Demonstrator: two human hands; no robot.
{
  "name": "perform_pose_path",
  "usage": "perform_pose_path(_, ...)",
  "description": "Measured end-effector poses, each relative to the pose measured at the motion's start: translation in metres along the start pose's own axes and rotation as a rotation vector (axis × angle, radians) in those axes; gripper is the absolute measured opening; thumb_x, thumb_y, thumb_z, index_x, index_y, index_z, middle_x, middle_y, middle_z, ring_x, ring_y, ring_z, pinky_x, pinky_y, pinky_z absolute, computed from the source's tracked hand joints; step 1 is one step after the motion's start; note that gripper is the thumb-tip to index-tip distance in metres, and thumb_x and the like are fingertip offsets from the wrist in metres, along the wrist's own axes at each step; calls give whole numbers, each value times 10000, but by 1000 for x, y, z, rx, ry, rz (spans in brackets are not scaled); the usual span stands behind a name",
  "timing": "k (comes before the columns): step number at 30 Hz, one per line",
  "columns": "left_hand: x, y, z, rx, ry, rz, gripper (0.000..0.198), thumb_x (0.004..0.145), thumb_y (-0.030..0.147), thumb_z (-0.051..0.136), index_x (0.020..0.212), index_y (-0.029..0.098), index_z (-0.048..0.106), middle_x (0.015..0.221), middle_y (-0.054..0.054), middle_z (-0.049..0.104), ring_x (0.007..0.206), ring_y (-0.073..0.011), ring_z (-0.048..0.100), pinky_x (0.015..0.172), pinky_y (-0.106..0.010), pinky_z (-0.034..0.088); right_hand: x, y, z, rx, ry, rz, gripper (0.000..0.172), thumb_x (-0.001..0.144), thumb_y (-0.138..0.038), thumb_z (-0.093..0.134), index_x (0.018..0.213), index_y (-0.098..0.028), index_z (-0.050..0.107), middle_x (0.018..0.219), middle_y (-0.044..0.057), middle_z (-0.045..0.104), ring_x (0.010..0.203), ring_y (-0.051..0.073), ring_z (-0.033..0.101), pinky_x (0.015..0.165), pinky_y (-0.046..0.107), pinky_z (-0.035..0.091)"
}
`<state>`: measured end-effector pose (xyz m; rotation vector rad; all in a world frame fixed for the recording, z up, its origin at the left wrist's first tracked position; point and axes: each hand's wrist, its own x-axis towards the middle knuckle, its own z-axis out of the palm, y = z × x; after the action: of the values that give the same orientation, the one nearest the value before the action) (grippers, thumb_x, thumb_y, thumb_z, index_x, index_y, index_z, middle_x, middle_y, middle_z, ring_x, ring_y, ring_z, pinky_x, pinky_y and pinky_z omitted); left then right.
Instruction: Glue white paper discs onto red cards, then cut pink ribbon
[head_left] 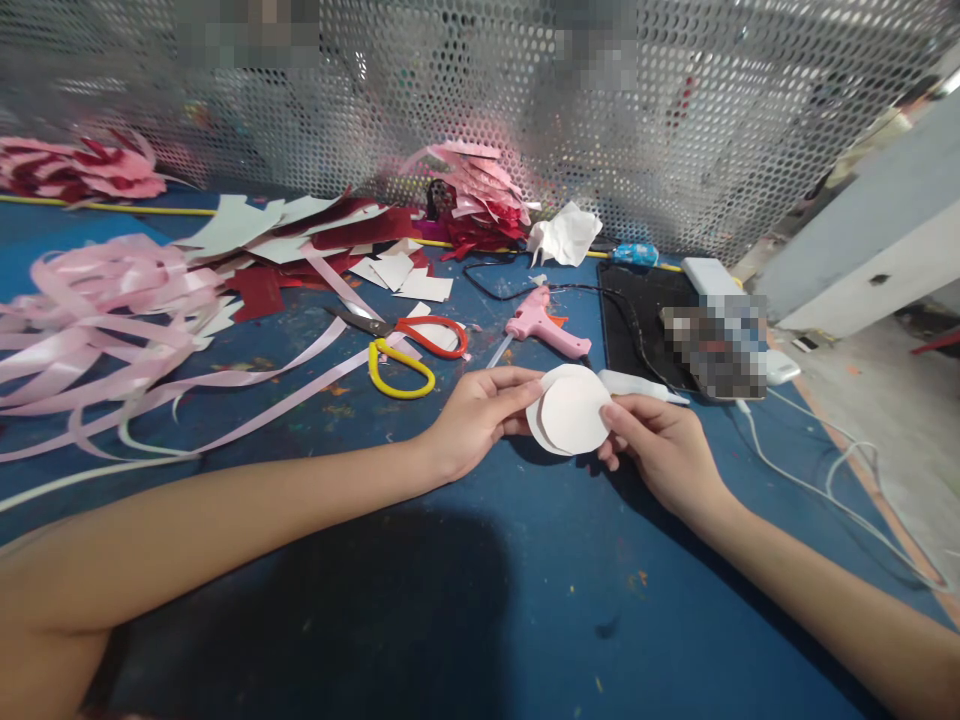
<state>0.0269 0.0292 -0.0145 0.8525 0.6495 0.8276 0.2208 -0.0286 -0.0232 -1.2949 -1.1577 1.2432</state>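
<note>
Two white paper circles point(576, 410) overlap, one in front of the other and slightly offset, held up above the blue table. My left hand point(484, 415) pinches their left edge between thumb and fingers. On the right edge, my right hand point(664, 440) closes with its thumb in front and fingers behind. Just beyond the circles lies a pink glue gun point(547, 325) with a glue stick at its back end. Scissors point(405, 345) with one red and one yellow handle rest to the left. Behind my right hand is a white tube with a pointed tip point(637, 386).
Pink ribbon point(135, 320) sprawls over the left side. White and dark red paper scraps point(300, 235) pile at the back, beside pink and red strips point(480, 195). A perforated metal panel point(450, 90) bounds the table. At right are a black tablet point(626, 325) and a white cable point(810, 500).
</note>
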Motion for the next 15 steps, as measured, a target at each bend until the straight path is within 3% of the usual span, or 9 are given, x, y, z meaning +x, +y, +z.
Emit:
perform_pose_path(6,3,0,-4,20,54,61,210,704,265,747,872,141,720,754,-31,689,660,-114,637,592,-219,551,4,-2,-12,-54,218,-69,221,729,-394,702,753,-176,671,515,-25,560,449,85,518,418,208,430)
perform_pose_path(11,3,2,-4,40,77,68,234,707,273,741,890,131,715,800,-60,709,704,-135,649,602,-225,550,12,-14,-35,-59,470,-127,212,707,-383,715,747,-180,668,480,-42,508,362,61,406,320,198,303)
perform_pose_path(13,2,3,-3,38,91,64,218,701,271,745,865,132,710,800,-57,711,691,-128,642,593,-220,546,15,-19,-40,-23,502,-202,193,698,-346,725,778,-177,675,532,-22,567,410,81,483,371,214,387)
perform_pose_path(15,1,3,-2,37,105,59,207,695,267,748,850,136,704,797,-51,710,686,-125,638,591,-220,545,15,-22,-41,48,455,-275,200,698,-313,725,842,-178,693,678,22,660,561,126,608,525,260,506)
